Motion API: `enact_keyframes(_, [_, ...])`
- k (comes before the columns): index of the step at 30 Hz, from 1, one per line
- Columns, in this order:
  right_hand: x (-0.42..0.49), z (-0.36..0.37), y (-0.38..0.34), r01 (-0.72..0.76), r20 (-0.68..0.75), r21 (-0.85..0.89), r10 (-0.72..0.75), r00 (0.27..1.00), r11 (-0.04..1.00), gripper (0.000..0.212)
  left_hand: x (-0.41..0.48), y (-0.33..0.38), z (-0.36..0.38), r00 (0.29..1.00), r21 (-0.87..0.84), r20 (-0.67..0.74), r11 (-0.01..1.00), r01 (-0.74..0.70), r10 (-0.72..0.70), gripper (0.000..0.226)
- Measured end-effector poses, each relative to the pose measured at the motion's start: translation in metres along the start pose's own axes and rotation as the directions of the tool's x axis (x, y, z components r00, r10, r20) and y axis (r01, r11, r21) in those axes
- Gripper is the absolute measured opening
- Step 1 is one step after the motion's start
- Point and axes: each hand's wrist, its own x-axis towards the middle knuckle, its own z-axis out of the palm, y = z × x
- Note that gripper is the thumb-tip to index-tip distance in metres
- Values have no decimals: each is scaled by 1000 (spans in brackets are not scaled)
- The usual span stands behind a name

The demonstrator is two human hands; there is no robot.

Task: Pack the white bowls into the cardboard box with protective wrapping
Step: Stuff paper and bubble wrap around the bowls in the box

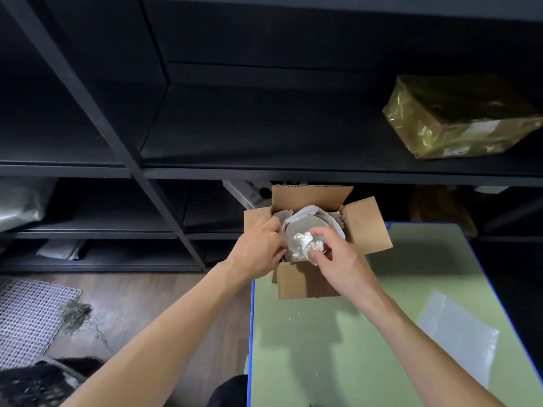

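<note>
An open cardboard box [367, 227] stands at the far left corner of the green table, its flaps spread out. Inside it lies a white bowl [305, 226] with white wrapping sheet [311, 211] around its rim. My right hand [335, 259] pinches a crumpled white paper wad [305, 243] inside the bowl. At the box's left wall, my left hand [258, 245] has its fingers curled over the edge and into the box; what they hold is hidden.
A clear plastic sheet [458, 336] lies on the green table [308, 348], which has a blue edge. Dark shelving rises behind, with a taped brown parcel [458, 118] on the upper right shelf. A patterned rug [26, 315] covers the wooden floor at the left.
</note>
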Motion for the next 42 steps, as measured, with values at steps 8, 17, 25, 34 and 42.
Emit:
enact_keyframes(8, [4, 20, -22, 132, -6, -72, -133, 991, 989, 32, 14, -11, -21, 982, -169, 186, 983, 65, -33, 24])
enact_keyframes(17, [20, 48, -34, 26, 18, -91, -24, 1000, 995, 25, 28, -20, -31, 962, -143, 267, 985, 98, -57, 31])
enact_keyframes(25, [23, 48, -24, 160, -35, -457, -197, 980, 875, 27, 26, -24, -23, 941, -177, 329, 973, 150, -85, 34])
enact_keyframes(34, [35, 42, -25, 250, 111, -580, -229, 967, 776, 14, 31, -20, -22, 973, -61, 230, 997, 52, -37, 13])
enact_keyframes(42, [30, 43, -17, 274, 17, -433, -296, 955, 859, 15, 40, -8, -7, 979, 227, 161, 970, 86, -125, 10])
